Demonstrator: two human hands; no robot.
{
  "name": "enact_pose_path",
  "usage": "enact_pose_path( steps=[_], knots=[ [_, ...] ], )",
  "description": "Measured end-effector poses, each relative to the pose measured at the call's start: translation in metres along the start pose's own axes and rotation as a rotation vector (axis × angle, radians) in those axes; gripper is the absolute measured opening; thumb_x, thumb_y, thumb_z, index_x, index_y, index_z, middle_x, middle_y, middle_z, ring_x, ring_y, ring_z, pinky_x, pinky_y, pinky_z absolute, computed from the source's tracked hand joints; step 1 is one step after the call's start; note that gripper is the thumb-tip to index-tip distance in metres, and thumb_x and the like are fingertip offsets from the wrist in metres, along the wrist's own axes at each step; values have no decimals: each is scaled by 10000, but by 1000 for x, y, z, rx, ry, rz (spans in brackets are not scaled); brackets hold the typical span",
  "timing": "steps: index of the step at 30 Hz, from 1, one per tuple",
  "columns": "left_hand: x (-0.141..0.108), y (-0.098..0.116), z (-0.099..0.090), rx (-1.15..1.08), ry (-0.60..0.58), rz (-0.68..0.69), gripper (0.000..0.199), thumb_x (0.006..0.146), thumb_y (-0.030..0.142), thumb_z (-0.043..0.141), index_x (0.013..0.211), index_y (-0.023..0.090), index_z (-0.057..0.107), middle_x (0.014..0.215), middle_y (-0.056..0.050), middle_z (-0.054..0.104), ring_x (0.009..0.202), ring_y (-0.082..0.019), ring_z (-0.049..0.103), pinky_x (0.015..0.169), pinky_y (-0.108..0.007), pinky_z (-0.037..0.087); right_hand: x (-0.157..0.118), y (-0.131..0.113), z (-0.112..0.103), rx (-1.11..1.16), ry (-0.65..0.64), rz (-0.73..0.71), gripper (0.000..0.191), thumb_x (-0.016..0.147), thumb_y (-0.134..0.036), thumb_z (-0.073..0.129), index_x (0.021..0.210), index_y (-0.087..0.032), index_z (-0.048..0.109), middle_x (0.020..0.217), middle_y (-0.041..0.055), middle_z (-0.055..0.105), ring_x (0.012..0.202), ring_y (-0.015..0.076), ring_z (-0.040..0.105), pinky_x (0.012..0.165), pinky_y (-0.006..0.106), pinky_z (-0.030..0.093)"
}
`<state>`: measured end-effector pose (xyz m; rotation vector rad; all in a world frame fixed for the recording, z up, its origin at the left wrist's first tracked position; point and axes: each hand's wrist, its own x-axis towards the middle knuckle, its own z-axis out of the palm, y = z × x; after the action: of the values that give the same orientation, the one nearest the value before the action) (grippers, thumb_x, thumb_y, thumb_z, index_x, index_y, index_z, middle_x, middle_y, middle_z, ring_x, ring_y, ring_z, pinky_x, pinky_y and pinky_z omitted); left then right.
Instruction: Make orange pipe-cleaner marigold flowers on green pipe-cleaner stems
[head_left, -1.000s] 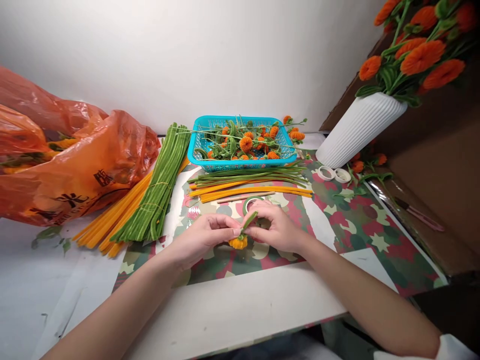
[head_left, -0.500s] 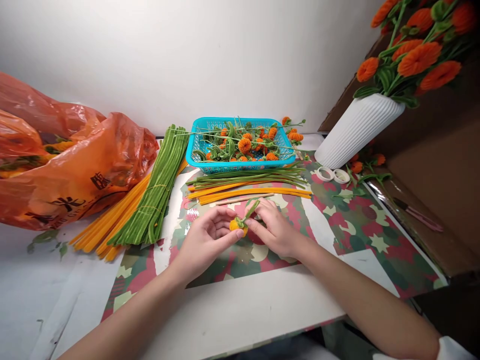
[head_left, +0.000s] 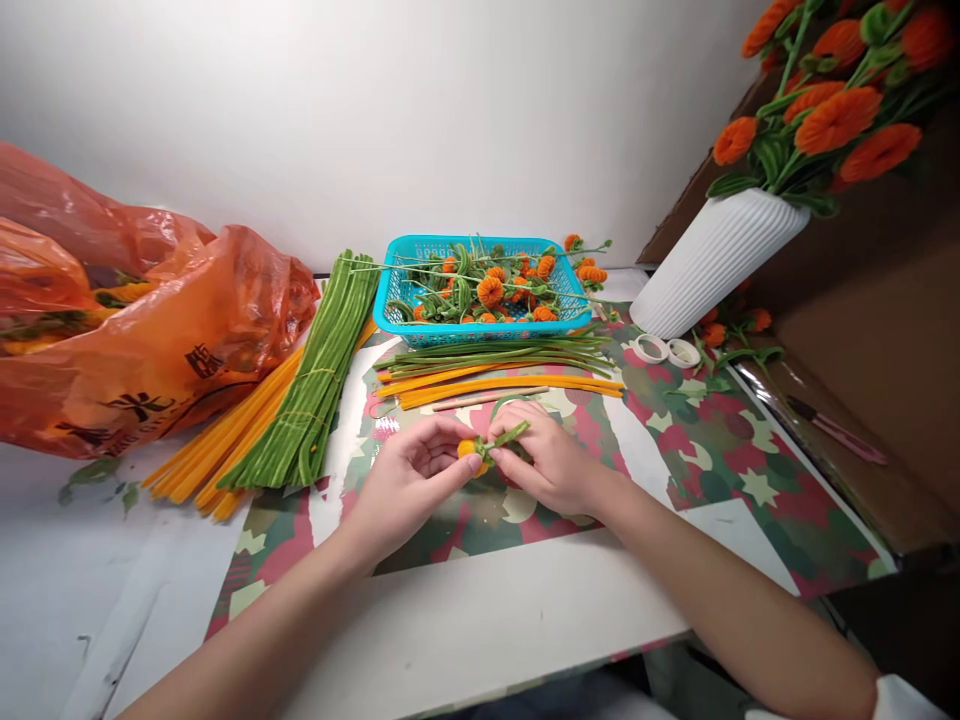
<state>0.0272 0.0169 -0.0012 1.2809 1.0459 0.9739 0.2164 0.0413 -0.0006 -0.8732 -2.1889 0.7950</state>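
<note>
A small yellow flower (head_left: pixel 468 449) with green strips at its base is held between both hands over the patterned sheet. My left hand (head_left: pixel 416 480) pinches the yellow head between thumb and fingers. From the right, my right hand (head_left: pixel 544 460) has its fingers closed on the green stem part (head_left: pixel 511 435) beside the head. Just beyond the hands lie loose yellow strips (head_left: pixel 517 382), a thin stick (head_left: pixel 491 398) and dark green strips (head_left: pixel 487 354). The fingers partly hide the flower.
Behind the strips stands a blue basket (head_left: pixel 480 329) of orange flowers. Bundled green strips (head_left: pixel 307 400), yellow strips (head_left: pixel 225 430) and an orange bag (head_left: pixel 150 350) are left. Right are a white vase (head_left: pixel 716 262), two tape rolls (head_left: pixel 651 348) and a pink-handled tool (head_left: pixel 851 438).
The green strip by my right fingers has swung lower and now points to the right. Both hands stay nearly in place, still holding the flower.
</note>
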Motion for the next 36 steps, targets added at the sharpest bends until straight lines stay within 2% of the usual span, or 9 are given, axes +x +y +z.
enact_pose_path(
  steps=[3, 7, 12, 16, 20, 24, 28, 33, 36],
  knots=[
    [-2, 0, 3, 120, 24, 128, 113, 848, 229, 620, 952, 210, 661, 950, -35, 663, 833, -147, 632, 729, -258, 531, -1, -1, 2, -52, -16, 22, 96, 881, -168, 438, 812, -206, 493, 816, 22, 575, 802, 183, 513, 806, 365, 360],
    [-4, 0, 8, 339, 64, 250, 121, 842, 222, 599, 946, 183, 649, 984, -70, 654, 794, -159, 609, 667, -265, 513, -1, -2, 6, -64, 39, 21, 104, 866, -160, 437, 812, -202, 516, 804, 10, 582, 821, 179, 523, 813, 354, 330],
    [-3, 6, 12, 503, 67, 193, 83, 839, 207, 535, 835, 177, 612, 721, -6, 590, 606, -128, 515, 546, -239, 421, -1, -4, 8, -134, 16, 32, 126, 853, -165, 435, 746, -197, 494, 712, -9, 543, 743, 162, 489, 808, 345, 312],
    [0, 12, 10, 539, 0, 91, 86, 809, 188, 509, 763, 185, 582, 657, 19, 532, 578, -123, 461, 530, -231, 363, -2, -4, 5, -184, -69, 4, 121, 876, -151, 438, 787, -200, 505, 773, -1, 595, 790, 169, 493, 848, 366, 296],
    [2, 14, 5, 423, -68, -8, 77, 793, 199, 520, 721, 191, 548, 677, 22, 505, 607, -126, 438, 532, -220, 334, -2, -1, 1, -173, -110, -27, 124, 929, -176, 450, 853, -200, 544, 825, 27, 620, 831, 189, 515, 843, 374, 326],
    [3, 17, -1, 144, -169, -199, 114, 805, 271, 552, 718, 200, 536, 612, 56, 424, 510, -93, 340, 475, -203, 267, -1, 0, 0, -30, -15, -64, 99, 902, -148, 527, 830, -204, 565, 762, 3, 629, 757, 168, 538, 806, 343, 375],
    [4, 18, -5, -23, -225, -373, 196, 775, 354, 628, 686, 190, 566, 562, 75, 351, 455, -71, 236, 424, -197, 191, -1, -3, 0, 76, 27, -38, 85, 887, -163, 567, 828, -213, 604, 752, -8, 639, 717, 155, 549, 771, 323, 408],
    [6, 12, -8, -304, -281, -559, 227, 745, 337, 693, 659, 150, 599, 668, 16, 480, 582, -85, 421, 533, -187, 374, -1, -3, 2, 206, 52, -44, 97, 864, -161, 583, 806, -212, 640, 705, -8, 633, 683, 148, 543, 728, 311, 430],
    [7, 8, -9, -323, -241, -529, 220, 765, 355, 697, 743, 144, 639, 719, 3, 523, 589, -81, 455, 542, -190, 402, -2, -2, 2, 149, 76, -15, 107, 847, -141, 572, 778, -211, 615, 674, -13, 607, 674, 151, 532, 736, 320, 421]
  ],
)
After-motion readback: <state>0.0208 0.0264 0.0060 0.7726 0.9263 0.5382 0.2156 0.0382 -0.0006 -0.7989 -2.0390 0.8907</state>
